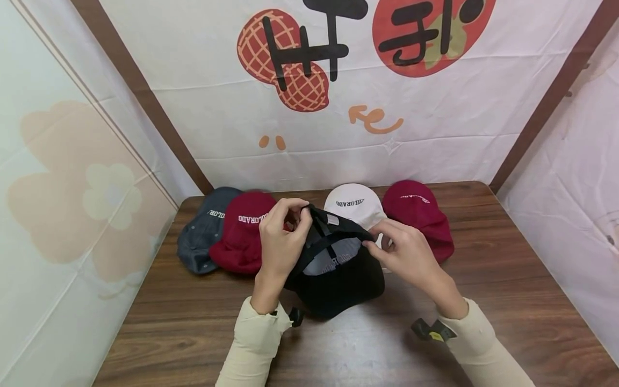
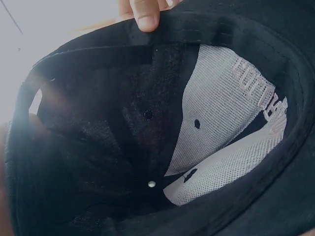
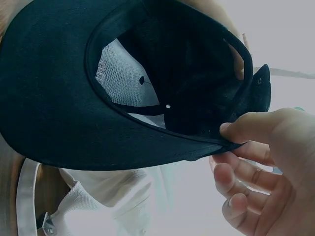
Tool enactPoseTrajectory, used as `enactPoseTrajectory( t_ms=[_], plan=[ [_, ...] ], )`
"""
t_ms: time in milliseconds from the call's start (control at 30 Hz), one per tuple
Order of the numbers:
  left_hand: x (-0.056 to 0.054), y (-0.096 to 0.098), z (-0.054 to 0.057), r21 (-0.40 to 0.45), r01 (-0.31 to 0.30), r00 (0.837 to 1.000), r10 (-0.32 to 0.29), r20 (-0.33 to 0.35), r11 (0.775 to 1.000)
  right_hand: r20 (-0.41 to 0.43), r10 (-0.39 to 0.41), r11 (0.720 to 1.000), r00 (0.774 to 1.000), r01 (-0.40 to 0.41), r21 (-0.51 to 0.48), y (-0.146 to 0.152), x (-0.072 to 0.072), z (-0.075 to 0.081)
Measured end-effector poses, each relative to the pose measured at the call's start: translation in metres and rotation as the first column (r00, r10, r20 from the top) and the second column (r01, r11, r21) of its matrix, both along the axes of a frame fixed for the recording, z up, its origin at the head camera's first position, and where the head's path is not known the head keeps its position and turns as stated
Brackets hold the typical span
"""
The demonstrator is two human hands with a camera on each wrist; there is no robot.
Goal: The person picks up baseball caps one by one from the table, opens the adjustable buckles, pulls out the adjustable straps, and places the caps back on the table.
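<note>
A black baseball cap is held up over the table, its hollow inside facing me and its brim toward the front edge. White mesh backing and the back of some embroidery show inside it in the left wrist view. My left hand pinches the cap's rim near its back strap. On the other side, my right hand pinches the rim between thumb and fingers, as the right wrist view also shows at the sweatband. Part of the left hand is hidden behind the cap in both wrist views.
Along the back of the wooden table lie a dark grey-blue cap, a red cap, a white cap and another red cap. The black cap partly covers the white one. A printed cloth hangs behind.
</note>
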State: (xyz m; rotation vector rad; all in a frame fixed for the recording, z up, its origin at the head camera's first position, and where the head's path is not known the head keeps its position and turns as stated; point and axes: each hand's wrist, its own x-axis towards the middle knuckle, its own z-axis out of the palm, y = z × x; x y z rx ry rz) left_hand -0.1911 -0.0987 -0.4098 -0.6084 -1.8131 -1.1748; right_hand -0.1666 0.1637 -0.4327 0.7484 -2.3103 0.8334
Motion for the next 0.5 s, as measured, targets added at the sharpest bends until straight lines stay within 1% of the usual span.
enactPoseTrajectory(
  t_ms=[167, 367, 500],
  plan=[
    [0.0007, -0.0001, 0.0012, 0.005, -0.001, 1.000, 0.002, -0.021, 1.000, 0.061, -0.020, 0.999, 0.998, 0.018, 0.029, 0.0002, 0.0005, 0.0003],
    [0.0018, 0.0003, 0.0014, 0.024, -0.001, 1.000, 0.002, -0.008, 1.000, 0.119, -0.019, 0.998, 0.993, 0.013, 0.054, 0.0010, 0.0011, 0.0028],
    [0.0022, 0.0001, 0.0010, 0.031, -0.003, 1.000, 0.003, -0.007, 1.000, 0.169, -0.026, 0.996, 0.985, 0.011, 0.087, 0.0021, 0.0013, 0.0040]
  ],
)
